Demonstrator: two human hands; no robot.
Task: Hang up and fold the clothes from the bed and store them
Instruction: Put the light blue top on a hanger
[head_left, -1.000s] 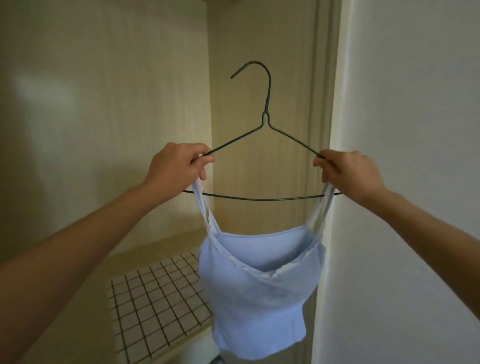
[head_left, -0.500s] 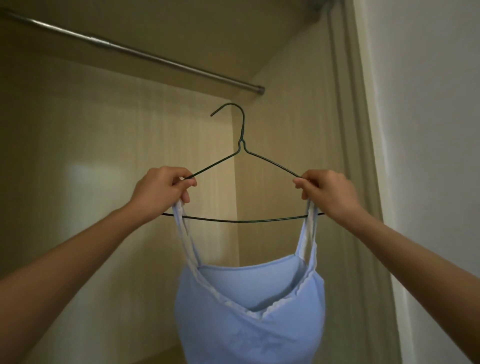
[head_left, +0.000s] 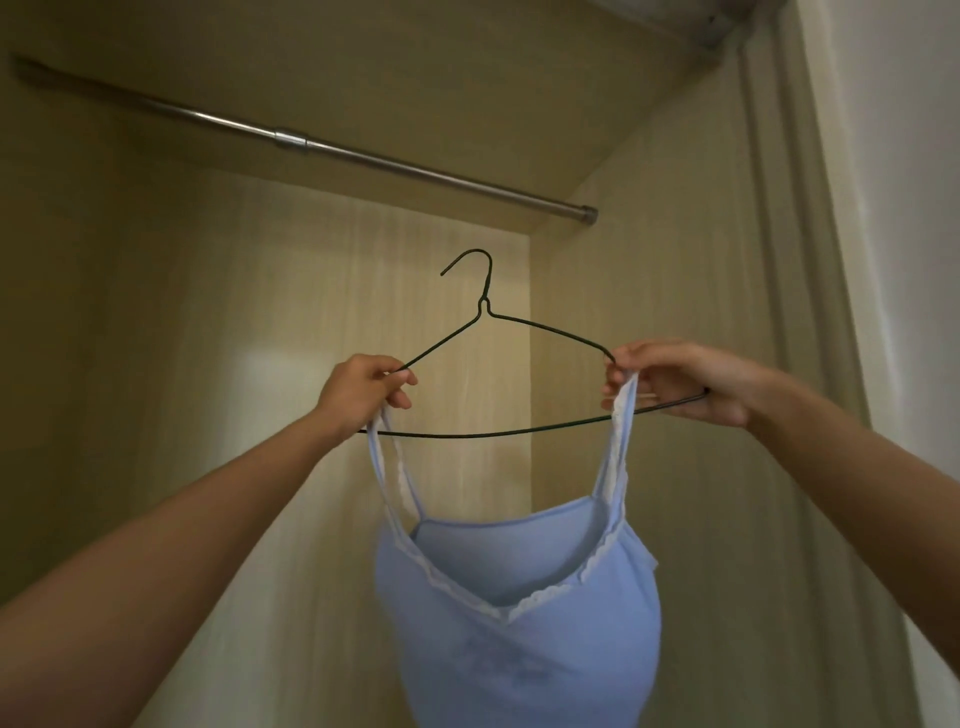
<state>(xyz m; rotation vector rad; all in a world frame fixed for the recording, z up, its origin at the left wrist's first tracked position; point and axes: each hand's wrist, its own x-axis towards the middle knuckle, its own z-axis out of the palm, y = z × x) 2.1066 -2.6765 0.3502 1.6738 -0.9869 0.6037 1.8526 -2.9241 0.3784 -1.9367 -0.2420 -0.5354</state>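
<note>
Head view: the light blue strappy top with white lace trim is already on the thin dark wire hanger. The left hand and right hand pinch its ends. It is below the shiny metal closet rail, not hooked on yet.

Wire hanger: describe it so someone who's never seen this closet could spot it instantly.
Start at the metal closet rod running across the top of the wardrobe. Below its right end, not yet hooked on, the wire hanger is held up by the left hand and right hand. It is the only thin dark wire shape, with a light blue camisole hanging from it.
</note>
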